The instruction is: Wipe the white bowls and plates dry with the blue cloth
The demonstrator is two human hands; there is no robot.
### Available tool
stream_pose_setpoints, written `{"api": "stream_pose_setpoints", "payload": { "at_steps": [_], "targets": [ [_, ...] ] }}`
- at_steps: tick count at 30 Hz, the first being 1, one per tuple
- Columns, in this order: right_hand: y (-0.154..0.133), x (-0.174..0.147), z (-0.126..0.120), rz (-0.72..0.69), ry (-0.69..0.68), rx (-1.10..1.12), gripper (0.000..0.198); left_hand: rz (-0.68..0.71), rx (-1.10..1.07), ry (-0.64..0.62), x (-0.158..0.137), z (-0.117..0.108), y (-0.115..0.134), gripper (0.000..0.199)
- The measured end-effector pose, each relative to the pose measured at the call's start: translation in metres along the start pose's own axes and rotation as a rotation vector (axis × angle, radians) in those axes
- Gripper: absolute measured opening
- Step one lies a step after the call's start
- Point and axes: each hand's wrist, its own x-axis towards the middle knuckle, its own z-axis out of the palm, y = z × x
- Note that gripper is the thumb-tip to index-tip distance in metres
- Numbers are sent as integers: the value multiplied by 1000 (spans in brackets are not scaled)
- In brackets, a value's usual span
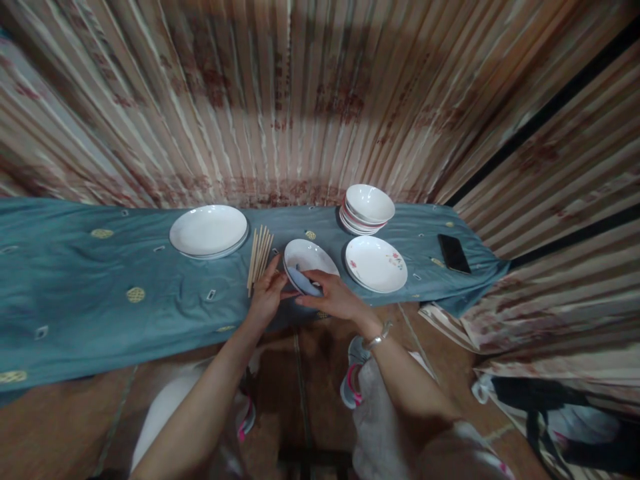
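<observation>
A white bowl (316, 254) stands tilted close to the near edge of the cloth-covered table. My left hand (269, 291) cups the left side of this bowl, fingers along its outer wall and thumb low at its near side. Between the thumb and fingers of my right hand (336, 295) is a smooth, light blue oval piece (304, 281), held at the bowl's near rim; its exact kind cannot be made out. Several wooden chopsticks (260, 255) lie side by side just left of the bowl, near my left fingers.
Large white plates (209, 229) are stacked at left. Behind right, stacked bowls (371, 203) stand near the curtain (300, 100); flower-patterned plates (375, 262) lie in front. A black phone (454, 253) rests on the blue-green tablecloth (120, 267) at right.
</observation>
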Motion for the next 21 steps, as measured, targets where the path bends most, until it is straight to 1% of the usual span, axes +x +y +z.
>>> {"api": "stream_pose_setpoints", "payload": {
  "at_steps": [2,5,8,10,12,14,16,17,19,21],
  "targets": [
    [-4,-2,3,-19,36,-97,31,-3,8,-3,-1,-1,-1,67],
    [-8,-3,4,-45,39,-153,24,8,18,-64,-1,-4,-5,73],
    [-13,-4,0,-78,69,-208,21,55,109,-120,1,-12,-8,75],
    [-18,-5,-6,-89,89,-238,20,154,267,-123,2,-18,-8,74],
    [-22,-7,-12,-95,82,-225,20,324,491,-84,2,-24,-4,71],
    [-24,-8,-18,-103,59,-181,22,506,669,-48,0,-28,2,68],
    [-24,-8,-23,-112,33,-135,23,655,807,-66,-1,-29,10,60],
    [-24,-8,-24,-114,21,-117,23,706,843,-89,-2,-29,13,54],
    [-24,-7,-27,-115,3,-85,23,747,832,-166,-3,-29,17,40],
    [-24,-6,-29,-123,-2,-52,26,711,779,-210,-3,-26,20,27]
  ]
}}
